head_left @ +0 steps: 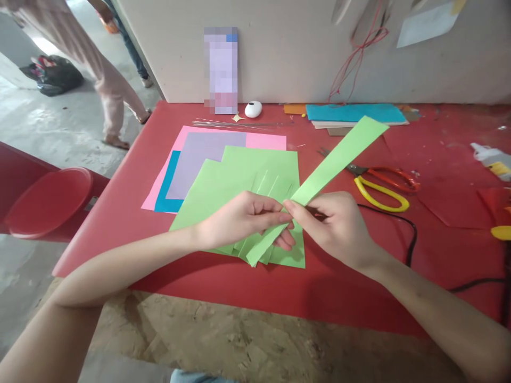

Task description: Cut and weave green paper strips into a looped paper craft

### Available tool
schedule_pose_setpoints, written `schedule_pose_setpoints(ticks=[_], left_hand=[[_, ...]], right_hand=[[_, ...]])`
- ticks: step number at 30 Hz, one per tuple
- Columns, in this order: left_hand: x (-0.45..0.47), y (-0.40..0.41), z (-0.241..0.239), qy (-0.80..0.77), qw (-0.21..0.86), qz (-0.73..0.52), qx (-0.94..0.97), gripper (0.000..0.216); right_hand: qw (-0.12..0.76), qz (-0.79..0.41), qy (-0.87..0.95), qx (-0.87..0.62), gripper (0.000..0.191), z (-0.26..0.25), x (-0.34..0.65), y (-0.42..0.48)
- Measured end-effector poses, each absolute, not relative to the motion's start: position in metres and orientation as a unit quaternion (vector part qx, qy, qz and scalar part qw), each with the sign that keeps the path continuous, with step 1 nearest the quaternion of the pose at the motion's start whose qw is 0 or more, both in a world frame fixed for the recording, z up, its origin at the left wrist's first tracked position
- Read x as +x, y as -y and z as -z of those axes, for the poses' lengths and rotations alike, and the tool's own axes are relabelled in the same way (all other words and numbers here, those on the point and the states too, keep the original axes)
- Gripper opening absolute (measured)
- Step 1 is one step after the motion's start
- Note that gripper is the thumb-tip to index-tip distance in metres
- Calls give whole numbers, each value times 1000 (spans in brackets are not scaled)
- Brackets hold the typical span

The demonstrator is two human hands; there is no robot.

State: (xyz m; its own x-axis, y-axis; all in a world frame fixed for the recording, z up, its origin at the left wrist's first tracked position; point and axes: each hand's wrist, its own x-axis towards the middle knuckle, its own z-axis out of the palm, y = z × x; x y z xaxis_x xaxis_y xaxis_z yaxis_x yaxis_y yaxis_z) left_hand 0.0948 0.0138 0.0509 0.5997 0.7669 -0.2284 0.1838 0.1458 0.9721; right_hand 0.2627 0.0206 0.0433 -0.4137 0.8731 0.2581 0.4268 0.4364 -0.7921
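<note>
A light green paper strip (339,157) slants up to the right, held between both hands above the table. My left hand (251,218) pinches its lower part, fingers closed on it. My right hand (335,223) grips the strip near its middle, thumb on top, close to the left fingertips. Beneath them lie several more green strips (261,183) on larger green paper sheets (215,186). Under the green paper spread a lilac sheet (199,165), a blue sheet (165,194) and a pink sheet (265,142).
Scissors with red and yellow handles (381,191) lie right of the strip. Behind are thin wires (235,125), a white egg-shaped object (253,109), a propped blurred phone (222,69) and blue felt-like sheets (351,113). A glue bottle (493,159) and a black cable (413,239) sit right.
</note>
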Motion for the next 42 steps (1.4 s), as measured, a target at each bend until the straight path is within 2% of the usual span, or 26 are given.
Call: schedule_pose_setpoints(ticks=[10,18,22,24,25,29,31,36,42], left_hand=[[94,-12,-55,-315,742,-224,548,13],[97,-5,-45,-286,762,-265,517,37],[95,-5,-43,-263,737,-296,547,58],[92,-8,-40,-267,662,-317,625,54],[90,-11,-37,-275,584,-338,685,50],[85,-25,-25,-252,107,-412,869,34],[84,-29,-24,-216,-25,-405,888,24],[84,-25,-30,-154,-82,-413,894,10],[89,-13,-33,-178,-16,-393,902,10]], right_hand=[[344,-477,698,-409,45,-52,270,-26],[368,-487,660,-439,47,-46,280,-35],[389,-530,624,-422,44,-46,282,-42],[381,-593,578,-411,47,-46,280,-44],[373,-627,550,-406,48,-46,277,-44],[319,-734,454,-392,49,-43,265,-35],[289,-761,436,-384,51,-42,261,-29],[265,-776,440,-366,49,-43,259,-24],[246,-770,459,-369,50,-42,259,-26]])
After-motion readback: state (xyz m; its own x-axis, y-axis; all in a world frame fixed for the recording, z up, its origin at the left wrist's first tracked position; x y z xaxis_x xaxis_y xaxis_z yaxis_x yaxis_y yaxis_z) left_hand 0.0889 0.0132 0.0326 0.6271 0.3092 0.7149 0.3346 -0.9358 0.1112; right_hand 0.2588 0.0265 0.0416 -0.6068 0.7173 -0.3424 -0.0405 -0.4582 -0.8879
